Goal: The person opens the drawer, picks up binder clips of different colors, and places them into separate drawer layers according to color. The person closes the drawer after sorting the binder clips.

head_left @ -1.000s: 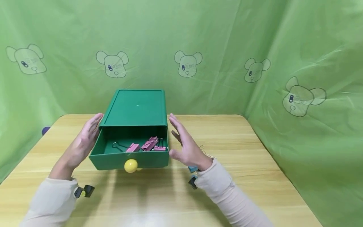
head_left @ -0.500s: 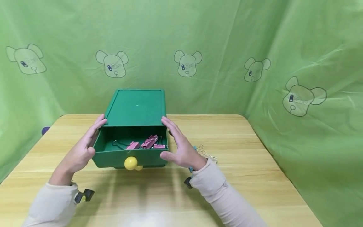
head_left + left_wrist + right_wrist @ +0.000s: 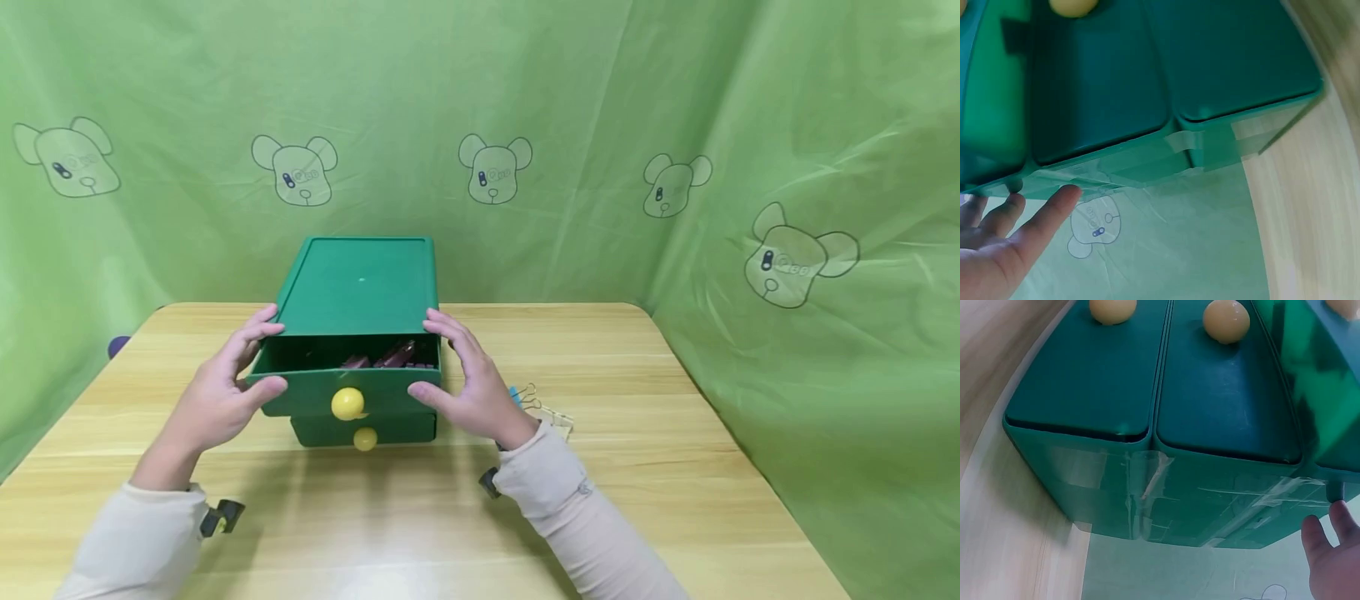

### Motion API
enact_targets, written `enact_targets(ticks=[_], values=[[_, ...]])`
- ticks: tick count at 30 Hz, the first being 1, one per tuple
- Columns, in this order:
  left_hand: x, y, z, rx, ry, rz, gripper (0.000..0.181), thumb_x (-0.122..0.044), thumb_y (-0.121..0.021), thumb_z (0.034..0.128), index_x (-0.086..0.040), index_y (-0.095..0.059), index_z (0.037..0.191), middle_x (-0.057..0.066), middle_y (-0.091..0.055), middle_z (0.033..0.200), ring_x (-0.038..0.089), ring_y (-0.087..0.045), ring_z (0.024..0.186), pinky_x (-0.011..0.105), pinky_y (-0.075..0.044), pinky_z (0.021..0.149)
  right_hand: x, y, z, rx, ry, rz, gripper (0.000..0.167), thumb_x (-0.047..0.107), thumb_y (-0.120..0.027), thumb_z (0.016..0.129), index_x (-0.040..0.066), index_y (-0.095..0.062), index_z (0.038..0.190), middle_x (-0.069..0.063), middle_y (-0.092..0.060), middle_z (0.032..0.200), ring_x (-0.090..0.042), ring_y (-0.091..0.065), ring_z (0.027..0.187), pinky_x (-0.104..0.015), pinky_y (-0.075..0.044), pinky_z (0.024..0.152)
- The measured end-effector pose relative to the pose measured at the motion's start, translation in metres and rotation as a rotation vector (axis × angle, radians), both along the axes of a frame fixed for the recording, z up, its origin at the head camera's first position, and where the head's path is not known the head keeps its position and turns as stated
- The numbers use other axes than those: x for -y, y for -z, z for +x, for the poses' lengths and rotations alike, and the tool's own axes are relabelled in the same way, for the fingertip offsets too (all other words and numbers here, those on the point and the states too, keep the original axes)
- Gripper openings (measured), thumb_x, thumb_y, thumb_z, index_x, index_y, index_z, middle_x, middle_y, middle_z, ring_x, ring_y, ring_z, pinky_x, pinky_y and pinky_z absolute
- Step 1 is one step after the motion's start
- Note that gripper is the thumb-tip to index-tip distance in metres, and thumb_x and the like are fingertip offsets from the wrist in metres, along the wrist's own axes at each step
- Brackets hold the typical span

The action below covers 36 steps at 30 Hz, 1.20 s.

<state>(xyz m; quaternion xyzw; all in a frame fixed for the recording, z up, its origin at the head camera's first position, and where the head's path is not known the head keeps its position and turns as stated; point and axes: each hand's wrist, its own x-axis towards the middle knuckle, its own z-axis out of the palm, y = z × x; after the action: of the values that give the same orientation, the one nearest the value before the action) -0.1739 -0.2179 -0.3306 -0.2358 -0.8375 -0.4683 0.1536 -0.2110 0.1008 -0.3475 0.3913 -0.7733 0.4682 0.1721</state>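
A green drawer cabinet (image 3: 360, 283) stands at the back left of the table in the head view. Its top drawer (image 3: 307, 392) juts out partway, with pink binder clips (image 3: 396, 356) inside, mostly in shadow. My left hand (image 3: 217, 400) has its thumb at the drawer front's left end and its fingers along the cabinet's upper left edge. On the other side, my right hand (image 3: 476, 392) rests its thumb on the front's right end, fingertips at the cabinet's right edge. A yellow knob (image 3: 347, 403) sits between the thumbs. Both wrist views show fingers against the cabinet's taped sides.
Below is another drawer (image 3: 322, 428) with its own yellow knob (image 3: 365, 439), pushed in. A blue binder clip (image 3: 514, 395) and a pale yellow binder clip (image 3: 558, 419) lie on the wooden table (image 3: 637, 483) beyond my right wrist. Green curtains (image 3: 570, 100) enclose the table.
Both hands have closed in on the cabinet, and their thumbs have come onto the drawer front. The top drawer has slid inward, covering more of the pink clips and exposing the drawer below.
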Motion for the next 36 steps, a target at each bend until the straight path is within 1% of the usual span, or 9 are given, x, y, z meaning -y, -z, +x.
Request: enact_targets(ticks=[4, 7, 10, 12, 14, 17, 19, 25, 36], values=[[-0.004, 0.0, -0.001, 0.007, -0.078, -0.028, 0.057, -0.009, -0.071, 0.0889, -0.005, -0.043, 0.138, 0.006, -0.027, 0.158, 0.055, -0.035, 0.129, 0.008, -0.043, 0.079, 0.003, -0.001, -0.002, -0.041, 0.023, -0.036, 0.062, 0.012, -0.076, 0.085, 0.007, -0.045, 0.139, -0.006, -0.038, 0.151, -0.021, -0.033, 0.139, -0.043, -0.032, 0.11], [-0.007, 0.0, -0.001, -0.004, -0.114, -0.022, 0.054, -0.01, -0.071, 0.0892, -0.004, -0.044, 0.135, 0.005, -0.03, 0.156, 0.052, -0.037, 0.13, 0.005, -0.041, 0.079, 0.005, -0.001, -0.004, -0.074, 0.043, -0.062, 0.059, 0.008, -0.077, 0.083, 0.004, -0.048, 0.135, -0.009, -0.043, 0.148, -0.022, -0.038, 0.136, -0.043, -0.037, 0.107], [-0.011, 0.0, -0.003, -0.047, -0.15, -0.015, 0.049, -0.011, -0.071, 0.0889, -0.001, -0.047, 0.13, 0.007, -0.036, 0.153, 0.045, -0.037, 0.132, 0.005, -0.037, 0.088, 0.007, 0.0, -0.006, -0.097, 0.061, -0.082, 0.055, 0.008, -0.077, 0.083, 0.004, -0.051, 0.132, -0.01, -0.046, 0.145, -0.022, -0.041, 0.134, -0.042, -0.041, 0.103], [-0.013, 0.0, -0.004, -0.086, -0.174, -0.014, 0.046, -0.01, -0.072, 0.088, 0.001, -0.049, 0.126, 0.01, -0.04, 0.15, 0.041, -0.038, 0.134, 0.01, -0.035, 0.098, 0.007, 0.001, -0.008, -0.11, 0.071, -0.091, 0.052, 0.007, -0.076, 0.084, 0.004, -0.053, 0.131, -0.011, -0.047, 0.144, -0.023, -0.042, 0.133, -0.042, -0.042, 0.102], [-0.015, 0.001, -0.006, -0.125, -0.197, -0.016, 0.043, -0.008, -0.073, 0.0868, 0.003, -0.051, 0.123, 0.012, -0.043, 0.147, 0.039, -0.038, 0.134, 0.022, -0.033, 0.108, 0.008, 0.002, -0.009, -0.127, 0.079, -0.099, 0.049, 0.006, -0.075, 0.085, 0.004, -0.054, 0.129, -0.012, -0.049, 0.142, -0.025, -0.042, 0.133, -0.041, -0.044, 0.1], [-0.017, 0.003, -0.008, -0.173, -0.224, -0.024, 0.041, -0.005, -0.074, 0.0849, 0.003, -0.053, 0.119, 0.014, -0.047, 0.143, 0.039, -0.041, 0.132, 0.045, -0.035, 0.107, 0.008, 0.003, -0.011, -0.153, 0.089, -0.105, 0.046, 0.004, -0.073, 0.086, 0.003, -0.055, 0.128, -0.013, -0.05, 0.141, -0.026, -0.042, 0.134, -0.041, -0.045, 0.098], [-0.018, 0.003, -0.009, -0.2, -0.235, -0.028, 0.039, -0.003, -0.074, 0.0837, 0.004, -0.054, 0.117, 0.016, -0.049, 0.141, 0.041, -0.043, 0.13, 0.053, -0.036, 0.103, 0.008, 0.004, -0.011, -0.169, 0.097, -0.106, 0.045, 0.003, -0.073, 0.086, 0.003, -0.056, 0.128, -0.012, -0.051, 0.14, -0.026, -0.042, 0.134, -0.04, -0.046, 0.096], [-0.021, 0.005, -0.011, -0.264, -0.275, -0.039, 0.039, 0.002, -0.076, 0.0799, 0.003, -0.055, 0.113, 0.016, -0.054, 0.135, 0.044, -0.049, 0.123, 0.06, -0.038, 0.099, 0.009, 0.007, -0.012, -0.204, 0.115, -0.1, 0.044, 0.001, -0.072, 0.086, 0.003, -0.056, 0.127, -0.012, -0.051, 0.14, -0.025, -0.043, 0.133, -0.039, -0.048, 0.094], [-0.024, 0.001, -0.013, -0.311, -0.323, -0.039, 0.037, 0.002, -0.079, 0.0766, 0.004, -0.057, 0.106, 0.017, -0.059, 0.129, 0.042, -0.054, 0.117, 0.061, -0.041, 0.095, 0.011, 0.007, -0.015, -0.242, 0.135, -0.115, 0.042, 0.0, -0.072, 0.085, 0.002, -0.057, 0.125, -0.012, -0.053, 0.138, -0.024, -0.047, 0.129, -0.037, -0.05, 0.09]])
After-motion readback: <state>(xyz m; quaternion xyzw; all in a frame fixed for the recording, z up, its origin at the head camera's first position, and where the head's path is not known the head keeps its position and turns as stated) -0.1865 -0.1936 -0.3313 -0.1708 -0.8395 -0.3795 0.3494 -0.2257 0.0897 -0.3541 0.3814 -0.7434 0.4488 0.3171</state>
